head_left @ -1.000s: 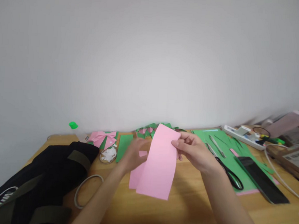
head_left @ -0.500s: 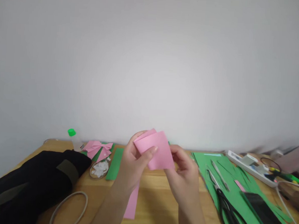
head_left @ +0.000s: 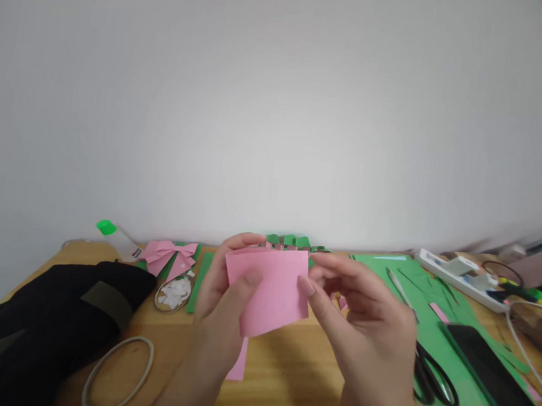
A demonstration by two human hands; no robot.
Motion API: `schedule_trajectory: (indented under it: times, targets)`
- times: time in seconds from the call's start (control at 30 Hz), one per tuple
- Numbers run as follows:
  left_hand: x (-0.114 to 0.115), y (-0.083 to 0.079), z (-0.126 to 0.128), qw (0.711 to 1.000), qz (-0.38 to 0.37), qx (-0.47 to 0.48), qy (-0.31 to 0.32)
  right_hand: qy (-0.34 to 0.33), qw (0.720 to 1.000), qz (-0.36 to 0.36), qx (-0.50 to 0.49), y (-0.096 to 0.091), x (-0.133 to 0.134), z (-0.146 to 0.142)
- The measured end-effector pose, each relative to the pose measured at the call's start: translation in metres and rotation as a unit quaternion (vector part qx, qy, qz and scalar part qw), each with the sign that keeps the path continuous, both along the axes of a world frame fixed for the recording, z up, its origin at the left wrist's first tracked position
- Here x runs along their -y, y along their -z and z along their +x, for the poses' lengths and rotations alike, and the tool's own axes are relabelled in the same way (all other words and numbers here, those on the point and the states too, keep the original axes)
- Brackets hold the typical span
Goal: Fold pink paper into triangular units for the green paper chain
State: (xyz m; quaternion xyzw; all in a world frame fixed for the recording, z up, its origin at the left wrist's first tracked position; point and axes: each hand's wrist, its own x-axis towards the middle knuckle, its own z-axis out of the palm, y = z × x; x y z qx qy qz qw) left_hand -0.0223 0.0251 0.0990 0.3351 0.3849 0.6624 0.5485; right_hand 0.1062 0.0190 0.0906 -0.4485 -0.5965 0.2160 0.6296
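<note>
A folded piece of pink paper (head_left: 276, 296) is held up above the table, its broad face turned toward me. My left hand (head_left: 224, 305) grips it from the left, thumb pressed flat on the front and fingers behind. At the paper's right edge, my right hand (head_left: 365, 321) has its thumb tip on the paper and its index finger close to the top right corner. The other right fingers are curled and partly hidden. Below the hands, a pink paper strip (head_left: 238, 364) lies on the wooden table (head_left: 281, 383), partly covered by my left hand.
To the left are a pink paper bow (head_left: 167, 257), a dish of white scraps (head_left: 173, 293), a green-capped bottle (head_left: 106, 227), black cloth (head_left: 54, 311) and a pale ring (head_left: 117, 371). Rightward lie green paper (head_left: 462, 389), black-handled scissors (head_left: 435, 375), a phone (head_left: 486, 379) and a power strip (head_left: 465, 278).
The pink paper has turned from a tilted position to nearly level and come slightly lower. My right hand has moved right and its thumb has risen along the paper's right edge.
</note>
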Motion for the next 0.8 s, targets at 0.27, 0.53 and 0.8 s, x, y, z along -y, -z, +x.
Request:
schedule_trajectory:
  times: [0.27,0.53,0.8]
  targets:
    - [-0.0014,0.0094,-0.0028,0.982,0.125,0.052,0.132,-0.064,0.997,-0.007,0.041,-0.0016,-0.0005,-0.0020]
    - [-0.0044,0.0051,-0.0065,0.979,0.076,0.077,0.175,-0.031,0.999,-0.018,0.033,-0.0018,-0.0015,-0.0006]
    - [-0.0081,0.0034,-0.0073,0.997,0.023,-0.046,0.064,-0.039,0.999,-0.019,0.004,-0.0040,0.0015,0.0021]
